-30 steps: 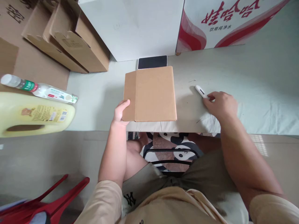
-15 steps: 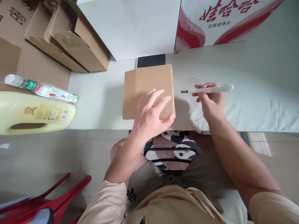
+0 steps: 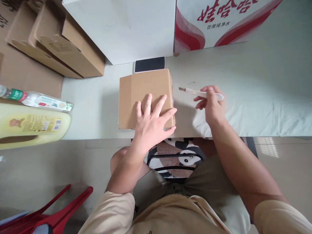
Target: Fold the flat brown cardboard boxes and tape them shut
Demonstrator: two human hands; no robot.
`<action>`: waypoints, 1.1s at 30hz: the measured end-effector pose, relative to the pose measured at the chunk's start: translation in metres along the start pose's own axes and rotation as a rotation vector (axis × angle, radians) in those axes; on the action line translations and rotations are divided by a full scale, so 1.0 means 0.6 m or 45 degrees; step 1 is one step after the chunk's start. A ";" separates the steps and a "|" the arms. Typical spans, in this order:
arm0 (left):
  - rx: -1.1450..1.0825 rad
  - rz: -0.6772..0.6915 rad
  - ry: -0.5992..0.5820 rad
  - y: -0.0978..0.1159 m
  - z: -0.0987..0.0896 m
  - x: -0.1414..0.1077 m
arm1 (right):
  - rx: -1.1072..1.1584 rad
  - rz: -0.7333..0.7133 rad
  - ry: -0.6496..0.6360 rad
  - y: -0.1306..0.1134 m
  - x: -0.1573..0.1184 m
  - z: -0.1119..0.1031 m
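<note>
Cardboard box (image 3: pixel 147 85) mid-frame on the counter (image 3: pixel 255 81), left hand (image 3: pixel 152 125) on top, fingers splayed, nearer. Right-hand (image 3: pixel 212 105) grip clamped on white knife-like tool (image 3: pixel 195 92): long axis near-level, tip aimed left at box's right edge, not touching.

The box (image 3: pixel 140 87) lies on the table (image 3: pixel 268 94), phone (image 3: pixel 149 64) behind it, bottle (image 3: pixel 36 99) left, cutter (image 3: pixel 195 92) right

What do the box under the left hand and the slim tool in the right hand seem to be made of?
The box is most likely matte cardboard, judging by its plain brown faces and straight edges. The slim tool looks whitish and smooth, probably plastic; its darker tip might be metal, but is too small to tell.
</note>
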State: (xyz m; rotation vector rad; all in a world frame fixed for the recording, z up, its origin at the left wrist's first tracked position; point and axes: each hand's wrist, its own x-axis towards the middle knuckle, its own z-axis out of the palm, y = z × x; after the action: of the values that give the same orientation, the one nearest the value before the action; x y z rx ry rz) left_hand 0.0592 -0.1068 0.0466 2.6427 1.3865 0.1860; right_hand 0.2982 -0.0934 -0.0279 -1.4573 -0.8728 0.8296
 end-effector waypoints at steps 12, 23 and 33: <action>0.019 -0.019 -0.033 -0.002 -0.003 0.001 | -0.245 -0.144 -0.398 -0.013 -0.032 -0.011; -0.101 -0.016 0.012 -0.008 0.001 0.006 | -0.134 0.052 -0.568 -0.035 -0.067 -0.069; -0.591 -0.346 0.781 -0.142 -0.014 -0.025 | -0.825 -0.368 0.006 0.036 -0.019 -0.081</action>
State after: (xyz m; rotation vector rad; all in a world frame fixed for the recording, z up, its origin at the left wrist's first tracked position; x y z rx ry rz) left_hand -0.0196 -0.0708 0.0378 2.0596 1.5883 1.1977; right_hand 0.3369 -0.1267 -0.0462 -1.8187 -1.3928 0.3298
